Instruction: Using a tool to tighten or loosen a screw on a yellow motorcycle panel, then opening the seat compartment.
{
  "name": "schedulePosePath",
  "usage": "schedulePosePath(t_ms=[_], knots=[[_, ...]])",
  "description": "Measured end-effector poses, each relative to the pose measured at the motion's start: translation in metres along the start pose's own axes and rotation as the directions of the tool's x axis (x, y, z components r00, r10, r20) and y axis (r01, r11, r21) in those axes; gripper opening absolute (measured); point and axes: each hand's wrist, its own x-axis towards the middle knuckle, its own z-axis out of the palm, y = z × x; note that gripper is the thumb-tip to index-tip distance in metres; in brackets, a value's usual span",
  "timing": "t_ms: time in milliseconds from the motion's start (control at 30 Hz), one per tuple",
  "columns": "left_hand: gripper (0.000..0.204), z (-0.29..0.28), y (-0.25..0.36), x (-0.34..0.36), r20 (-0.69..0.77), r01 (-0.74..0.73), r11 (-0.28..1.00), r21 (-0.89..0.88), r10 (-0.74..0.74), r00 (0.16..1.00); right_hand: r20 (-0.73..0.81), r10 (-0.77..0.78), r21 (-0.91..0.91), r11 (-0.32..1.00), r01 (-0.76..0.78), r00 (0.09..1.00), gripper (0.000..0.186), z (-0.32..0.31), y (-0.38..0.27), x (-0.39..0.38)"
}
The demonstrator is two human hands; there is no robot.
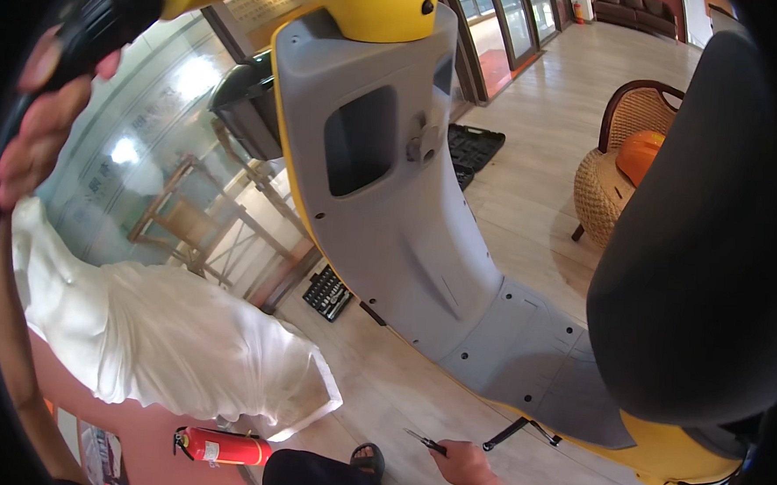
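My left hand grips the black handlebar at the upper left of a yellow electric scooter. My right hand, low in the centre, is closed on a small screwdriver with a dark handle and a thin shaft pointing up-left. It is just left of the kickstand, below the grey footboard. The grey front panel has an open storage pocket and several screws or holes. The black seat fills the right side.
A white draped statue lies at lower left near a red fire extinguisher. An open socket set and a black tool case rest on the floor. A wicker chair holds an orange helmet. Glass doors stand behind.
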Motion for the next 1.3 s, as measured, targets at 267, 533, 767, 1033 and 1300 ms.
schedulePosePath(t_ms=[267,533,767,1033,1300], knots=[[0.043,0.012,-0.032,-0.02,-0.207,-0.143,0.958,0.25,0.197,0.958,-0.081,0.178,0.152,0.975,-0.164,0.981,0.032,0.031,0.004,-0.012],[0.046,0.017,-0.039,-0.034,-0.202,-0.184,0.928,0.325,0.258,0.945,-0.009,0.227,0.058,0.972,-0.226,0.974,0.033,0.042,-0.011,-0.038],[0.041,0.008,-0.042,-0.036,-0.099,-0.218,0.902,0.373,0.272,0.957,-0.006,0.229,0.215,0.951,-0.223,0.973,0.03,0.022,-0.019,-0.034],[0.041,-0.001,-0.025,-0.031,-0.012,-0.195,0.935,0.298,0.207,0.978,0.034,0.25,0.103,0.962,-0.253,0.968,0.03,0.03,-0.006,-0.032],[0.038,-0.027,-0.026,0.0,0.152,-0.228,0.963,0.143,0.207,0.967,-0.044,0.252,0.123,0.962,-0.245,0.967,0.031,0.009,0.011,-0.024]])
